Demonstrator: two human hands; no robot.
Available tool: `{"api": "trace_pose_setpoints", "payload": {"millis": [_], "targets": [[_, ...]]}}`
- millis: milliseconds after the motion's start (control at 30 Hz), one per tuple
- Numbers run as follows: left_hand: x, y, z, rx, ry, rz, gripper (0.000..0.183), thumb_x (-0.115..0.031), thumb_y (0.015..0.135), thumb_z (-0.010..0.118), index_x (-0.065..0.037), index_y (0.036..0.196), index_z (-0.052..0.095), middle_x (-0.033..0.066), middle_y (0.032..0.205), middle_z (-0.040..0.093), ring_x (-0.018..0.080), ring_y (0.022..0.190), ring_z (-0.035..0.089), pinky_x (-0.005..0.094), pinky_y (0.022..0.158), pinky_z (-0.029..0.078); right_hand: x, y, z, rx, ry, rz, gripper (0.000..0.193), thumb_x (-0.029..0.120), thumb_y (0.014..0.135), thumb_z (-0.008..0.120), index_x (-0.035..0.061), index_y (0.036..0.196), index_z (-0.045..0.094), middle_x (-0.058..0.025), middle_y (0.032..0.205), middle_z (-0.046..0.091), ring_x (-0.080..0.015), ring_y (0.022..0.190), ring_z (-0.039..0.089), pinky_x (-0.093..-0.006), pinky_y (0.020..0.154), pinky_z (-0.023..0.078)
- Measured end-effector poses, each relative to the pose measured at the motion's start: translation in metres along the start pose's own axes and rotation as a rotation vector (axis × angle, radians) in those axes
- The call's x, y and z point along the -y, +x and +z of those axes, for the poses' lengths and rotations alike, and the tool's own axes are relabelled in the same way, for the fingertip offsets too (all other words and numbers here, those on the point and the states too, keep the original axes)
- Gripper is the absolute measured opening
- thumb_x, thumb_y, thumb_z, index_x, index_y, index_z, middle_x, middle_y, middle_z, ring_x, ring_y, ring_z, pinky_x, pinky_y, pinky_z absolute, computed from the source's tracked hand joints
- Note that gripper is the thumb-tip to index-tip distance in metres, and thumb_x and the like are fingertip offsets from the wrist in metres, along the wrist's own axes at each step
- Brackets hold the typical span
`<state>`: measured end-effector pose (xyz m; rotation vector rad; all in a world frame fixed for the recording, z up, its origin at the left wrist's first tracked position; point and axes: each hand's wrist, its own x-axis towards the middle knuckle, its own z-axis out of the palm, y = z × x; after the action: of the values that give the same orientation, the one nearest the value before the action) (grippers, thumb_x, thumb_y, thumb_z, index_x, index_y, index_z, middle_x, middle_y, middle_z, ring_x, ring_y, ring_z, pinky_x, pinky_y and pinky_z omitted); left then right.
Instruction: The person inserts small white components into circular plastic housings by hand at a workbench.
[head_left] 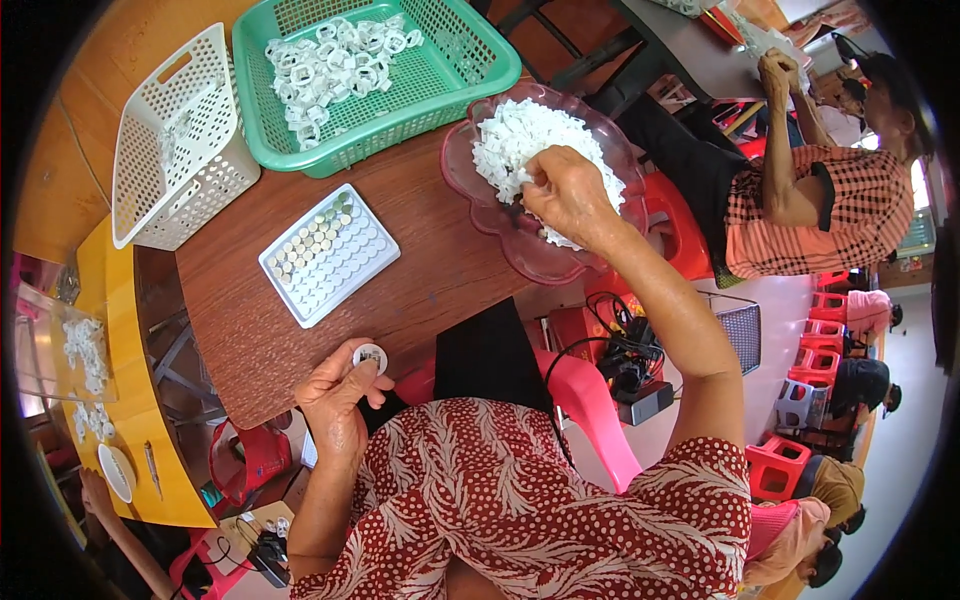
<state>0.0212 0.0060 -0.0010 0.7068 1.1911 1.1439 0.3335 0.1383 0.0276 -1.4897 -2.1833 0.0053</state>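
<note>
Now, left hand [335, 400] with its grip holding a small round white part [370, 352] near the brown table [430, 245], right hand [568, 190] at the white bits [520, 130] in a dark pink bowl [462, 165], grip narrow, can't tell if it holds one.

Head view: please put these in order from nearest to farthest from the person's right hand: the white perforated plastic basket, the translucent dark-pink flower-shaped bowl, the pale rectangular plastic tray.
1. Dark-pink flower-shaped bowl: directly below the right hand.
2. Pale rectangular tray: left of the bowl, on the brown table.
3. White perforated basket: farther left, beyond the tray.
</note>
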Motion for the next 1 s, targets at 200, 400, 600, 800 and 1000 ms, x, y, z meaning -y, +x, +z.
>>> {"api": "trace_pose_setpoints", "payload": {"millis": [200, 400, 600, 800, 1000], "targets": [[0.0, 0.002, 0.001, 0.014, 0.002, 0.003, 0.022, 0.001, 0.081, 0.062, 0.01, 0.102, 0.062, 0.0128, 0.079, 0.065, 0.0139, 0.055, 0.06, 0.021, 0.042, 0.043, -0.002, -0.002, -0.002, -0.006, 0.237, 0.273, 0.009, 0.006, 0.072, 0.056, -0.0024, 0.07, 0.058, -0.0207, 0.068, 0.06, -0.0362, 0.064, 0.059, -0.041, 0.06, 0.047], [-0.007, 0.0, 0.002, 0.011, -0.008, -0.01, 0.023, 0.002, 0.081, 0.062, 0.009, 0.102, 0.062, 0.0132, 0.081, 0.065, 0.0134, 0.057, 0.06, 0.0199, 0.045, 0.044, 0.033, 0.001, -0.022, 0.098, 0.554, 0.477, 0.012, 0.008, 0.078, 0.061, -0.0033, 0.076, 0.064, -0.0106, 0.067, 0.063, -0.0163, 0.06, 0.058, -0.032, 0.057, 0.045], [-0.02, 0.005, 0.013, 0.049, -0.048, 0.009, 0.028, 0.004, 0.081, 0.06, 0.009, 0.109, 0.059, 0.013, 0.084, 0.065, 0.014, 0.061, 0.062, 0.021, 0.046, 0.045, 0.102, -0.007, -0.02, 0.115, 1.025, 0.374, 0.007, 0.002, 0.081, 0.064, -0.0023, 0.086, 0.068, -0.0012, 0.079, 0.066, -0.0058, 0.073, 0.057, -0.0196, 0.067, 0.045], [-0.036, 0.007, 0.014, 0.048, -0.022, 0.128, 0.037, 0.0, 0.082, 0.063, 0.005, 0.118, 0.055, 0.0097, 0.083, 0.067, 0.0086, 0.066, 0.06, 0.0168, 0.054, 0.044, 0.143, -0.004, 0.004, 0.43, 1.218, 0.502, 0.01, 0.009, 0.081, 0.064, -0.0009, 0.084, 0.066, 0.0016, 0.07, 0.061, -0.0029, 0.064, 0.051, -0.0193, 0.056, 0.041], [-0.038, 0.004, 0.011, 0.087, -0.027, 0.172, 0.042, 0.004, 0.082, 0.063, 0.006, 0.122, 0.051, 0.0056, 0.095, 0.063, 0.0051, 0.079, 0.057, 0.0168, 0.068, 0.046, 0.16, -0.012, 0.027, 0.465, 1.315, 0.505, 0.013, 0.009, 0.083, 0.064, 0.0, 0.092, 0.066, -0.0014, 0.077, 0.064, -0.0047, 0.065, 0.054, -0.0187, 0.055, 0.043]]}}
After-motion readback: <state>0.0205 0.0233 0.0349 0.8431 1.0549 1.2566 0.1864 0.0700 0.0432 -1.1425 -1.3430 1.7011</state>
